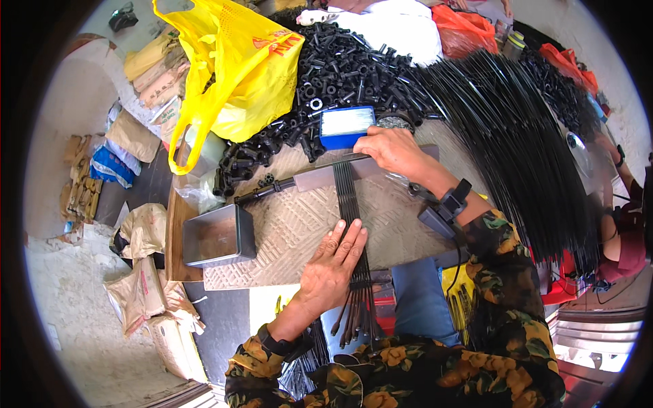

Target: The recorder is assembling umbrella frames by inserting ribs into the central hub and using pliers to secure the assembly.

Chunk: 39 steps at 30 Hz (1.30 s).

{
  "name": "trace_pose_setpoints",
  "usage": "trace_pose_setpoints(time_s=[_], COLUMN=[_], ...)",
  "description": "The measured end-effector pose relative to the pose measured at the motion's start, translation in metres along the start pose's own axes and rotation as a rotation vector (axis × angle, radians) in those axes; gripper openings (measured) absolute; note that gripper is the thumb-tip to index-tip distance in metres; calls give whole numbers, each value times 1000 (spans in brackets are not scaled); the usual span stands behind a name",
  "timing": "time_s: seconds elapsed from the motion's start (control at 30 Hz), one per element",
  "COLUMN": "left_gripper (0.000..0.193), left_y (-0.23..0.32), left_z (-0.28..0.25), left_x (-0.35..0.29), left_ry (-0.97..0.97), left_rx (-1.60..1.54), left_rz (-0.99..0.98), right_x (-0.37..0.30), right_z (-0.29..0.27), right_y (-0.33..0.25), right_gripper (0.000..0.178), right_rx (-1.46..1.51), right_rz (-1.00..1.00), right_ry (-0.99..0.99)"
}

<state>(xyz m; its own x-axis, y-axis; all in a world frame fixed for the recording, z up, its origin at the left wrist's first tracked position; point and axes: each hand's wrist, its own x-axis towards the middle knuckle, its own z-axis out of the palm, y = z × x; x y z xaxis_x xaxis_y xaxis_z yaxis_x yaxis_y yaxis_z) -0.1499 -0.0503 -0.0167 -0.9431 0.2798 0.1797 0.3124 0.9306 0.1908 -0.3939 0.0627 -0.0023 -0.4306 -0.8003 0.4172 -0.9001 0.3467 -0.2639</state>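
Note:
My left hand lies flat, fingers stretched out, on a row of thin black rods side by side. Their far ends rest across a flat grey bar with a dark handle-like rod at its left end. The near ends of the rods fan out over the table's near edge, towards my lap. My right hand is bent over the bar's far side, fingertips curled together beside a blue box holding thin pale pieces. What those fingers grip is hidden.
Left on the table stands an open metal tin. Behind lie a heap of black tubular parts and a yellow plastic bag. A large bundle of long black rods fills the right. Another person's arm shows at the far right.

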Motion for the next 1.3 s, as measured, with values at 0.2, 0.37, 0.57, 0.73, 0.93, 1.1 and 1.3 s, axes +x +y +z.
trace_pose_setpoints(time_s=[0.2,0.37,0.57,0.73,0.93,1.1,1.3], left_gripper=[86,91,97,83,96,70,71], left_y=[3,0,1,-1,1,0,2], left_z=[-1,0,5,5,4,0,1], left_x=[4,-2,1,1,2,1,11], left_ry=[-29,-26,32,29,39,22,82], left_rx=[12,-26,-18,62,-26,-19,-14], left_rz=[28,10,32,51,31,18,50], right_x=[-1,7,9,11,12,7,19], right_z=[-8,4,5,2,6,-6,-19], right_y=[-3,-5,-2,-6,-4,3,-5], right_gripper=[10,7,5,4,5,8,11], right_rx=[-11,91,142,2,227,-166,-51], right_rz=[35,-17,-83,-103,-147,-9,23], right_ry=[-29,-16,90,2,146,-146,32])
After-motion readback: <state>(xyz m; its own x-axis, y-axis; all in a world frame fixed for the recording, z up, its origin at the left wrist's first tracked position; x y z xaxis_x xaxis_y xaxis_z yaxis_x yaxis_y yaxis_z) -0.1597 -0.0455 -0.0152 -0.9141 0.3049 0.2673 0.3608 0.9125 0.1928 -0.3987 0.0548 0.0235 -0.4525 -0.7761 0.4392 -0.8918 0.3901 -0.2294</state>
